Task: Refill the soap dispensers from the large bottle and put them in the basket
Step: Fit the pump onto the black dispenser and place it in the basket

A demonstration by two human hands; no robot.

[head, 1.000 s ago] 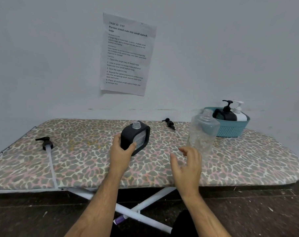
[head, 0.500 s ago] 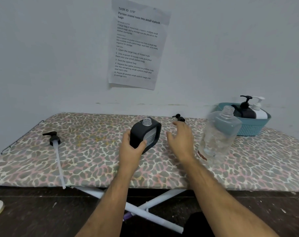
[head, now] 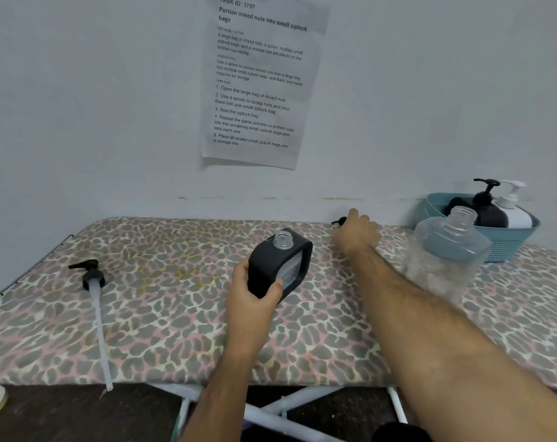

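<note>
Change: right hand (head: 357, 234) has left the spot near the large bottle (head: 446, 253) and reached to the far edge of the ironing board (head: 175, 314); it now covers the small black pump head (head: 339, 221) lying there.
Right fingers: curled down over the pump; only its black tip shows past the knuckles. Whether they already pinch it, I cannot tell.
Left hand (head: 255, 301): unchanged, thumb and fingers wrapped round the black dispenser (head: 280, 263), held tilted, neck open and uncapped.
Large bottle: standing uncapped just right of the right forearm, looks nearly empty.
Basket (head: 506, 240): beyond the large bottle, well right of the fingers; a black and a white dispenser already stand inside.
Other pump (head: 94, 282): long-tubed, lying far left of the left fingers.
Meaning: pouring looks finished for this dispenser; my guess is the pump goes back on next, then the dispenser into the basket.
</note>
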